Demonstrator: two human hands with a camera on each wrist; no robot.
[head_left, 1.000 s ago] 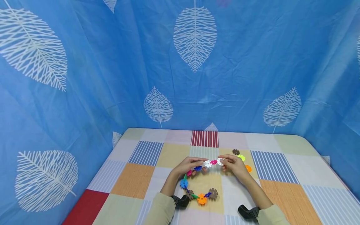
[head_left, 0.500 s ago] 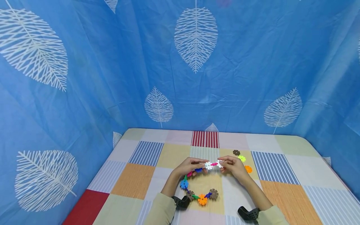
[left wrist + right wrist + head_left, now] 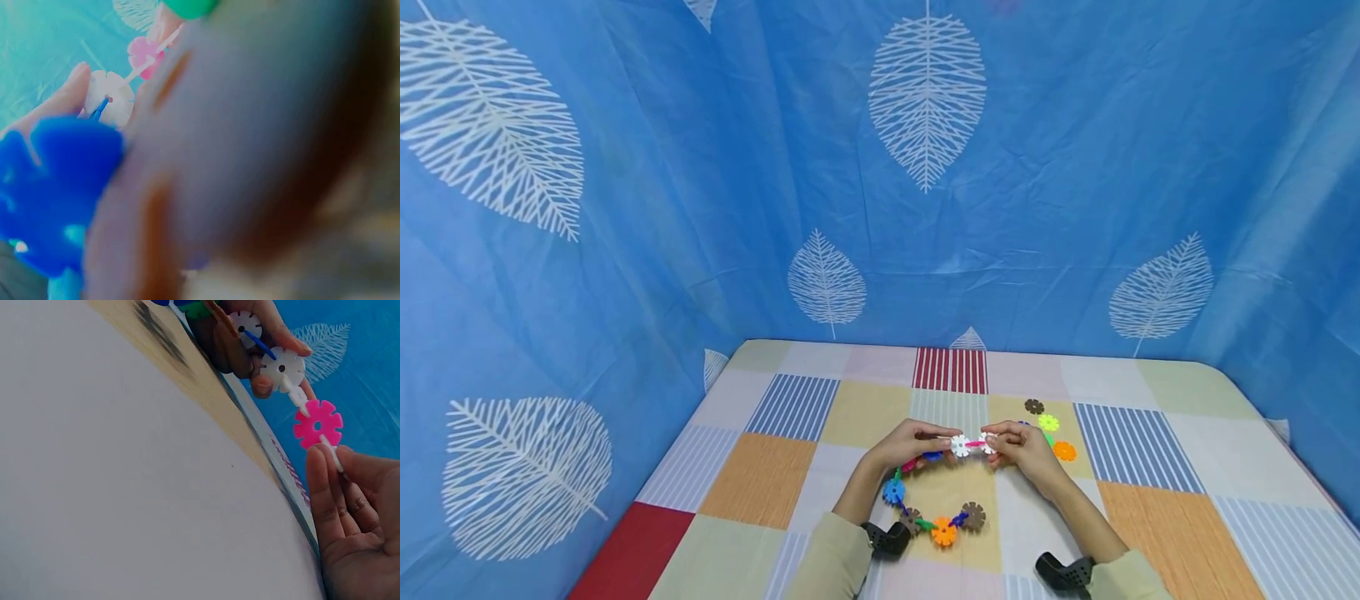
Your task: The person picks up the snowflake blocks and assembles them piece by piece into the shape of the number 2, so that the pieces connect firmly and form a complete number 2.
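A chain of slotted snowflake discs curves between my hands in the head view. My left hand (image 3: pixel 904 443) grips it near a white disc (image 3: pixel 960 446); in the right wrist view that same white disc (image 3: pixel 283 370) sits at its fingertips. Slotted on beyond it are another white disc, seen edge-on, and a pink disc (image 3: pixel 319 425). At the chain's far end, my right hand (image 3: pixel 1028 452) pinches a white disc (image 3: pixel 335 460) between thumb and fingers, joined to the pink one. A dark blue disc (image 3: pixel 69 187) looms close in the left wrist view, beside the blurred left hand.
The chain's tail runs toward the person through a light blue disc (image 3: pixel 893 492), an orange disc (image 3: pixel 943 532) and a brown end disc (image 3: pixel 973 516). Right of the right hand lie loose discs: brown (image 3: pixel 1033 406), yellow-green (image 3: pixel 1048 422) and orange (image 3: pixel 1064 451). A patchwork cloth (image 3: pixel 865 408) covers the table.
The pink disc has turned from showing its face to nearly edge-on in the head view. Both hands have dropped slightly toward the person, keeping their holds.
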